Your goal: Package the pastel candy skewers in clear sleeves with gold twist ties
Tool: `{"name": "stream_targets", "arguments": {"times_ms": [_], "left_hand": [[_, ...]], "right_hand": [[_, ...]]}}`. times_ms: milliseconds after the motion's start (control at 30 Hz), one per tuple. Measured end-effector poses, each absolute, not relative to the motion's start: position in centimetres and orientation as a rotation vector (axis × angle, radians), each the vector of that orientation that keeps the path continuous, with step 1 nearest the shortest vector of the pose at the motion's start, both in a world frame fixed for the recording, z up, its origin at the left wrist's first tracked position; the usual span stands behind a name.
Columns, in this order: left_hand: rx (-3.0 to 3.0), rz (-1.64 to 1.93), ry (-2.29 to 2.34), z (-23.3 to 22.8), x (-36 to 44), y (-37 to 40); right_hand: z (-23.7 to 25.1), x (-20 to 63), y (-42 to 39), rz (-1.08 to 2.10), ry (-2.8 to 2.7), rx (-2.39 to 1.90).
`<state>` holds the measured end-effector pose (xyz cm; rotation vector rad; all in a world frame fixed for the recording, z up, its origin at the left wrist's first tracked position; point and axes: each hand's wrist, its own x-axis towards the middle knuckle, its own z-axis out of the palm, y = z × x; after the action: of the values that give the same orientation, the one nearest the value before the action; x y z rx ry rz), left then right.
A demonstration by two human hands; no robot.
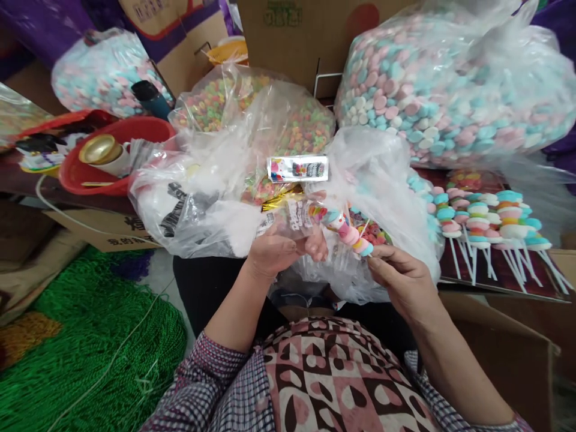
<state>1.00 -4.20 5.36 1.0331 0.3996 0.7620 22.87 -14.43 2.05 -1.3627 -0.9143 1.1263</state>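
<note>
My right hand (402, 273) pinches the lower end of a marshmallow skewer (348, 234), strung with pink, blue, white and yellow pieces. The skewer's far end meets a clear printed wrapper (292, 219), partly inside its mouth as far as I can see. Closed around that wrapper is my left hand (281, 249), its fingers partly hidden by the plastic. Just beyond it lies a silver printed packet (297, 168), with gold twist ties (283, 199) below. To the right, several finished skewers (488, 219) lie piled with their white sticks toward me.
A big bag of pastel marshmallows (405, 102) stands back right, another bag (108, 69) back left. Bags of colourful ring candies (306, 123) sit mid-table. A red basin (74, 162) holds a gold bowl (99, 149). Green shredded strands (112, 336) cover the floor at left.
</note>
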Motion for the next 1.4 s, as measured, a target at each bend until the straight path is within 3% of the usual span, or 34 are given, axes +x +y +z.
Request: {"name": "stream_targets", "arguments": {"times_ms": [333,533,733,1033,1167,1400], "left_hand": [[1.109,0.869,0.573,6.2,2.6,-4.3],[0.871,1.085,0.603,5.5,5.4,-4.9],[0.795,1.080,0.664,5.6,6.6,-5.7],[1.262,1.049,0.712,6.5,3.6,-5.4],[1.086,1.138,0.524,8.2,3.6,-4.8],[0.788,1.274,0.677,7.0,7.1,-5.7]], "right_hand": [[1.9,23.2,-14.6,1.057,-0.928,-1.395],[0.9,21.3,-14.9,0.991,-0.829,-1.344],[-0.3,19.7,-15.0,0.878,-0.852,-1.347],[0.8,19.7,-13.8,1.094,-0.663,-1.139],[0.5,19.5,-13.8,1.118,-0.756,-1.187],[0.9,19.1,-14.4,0.904,-1.013,-1.377]]}}
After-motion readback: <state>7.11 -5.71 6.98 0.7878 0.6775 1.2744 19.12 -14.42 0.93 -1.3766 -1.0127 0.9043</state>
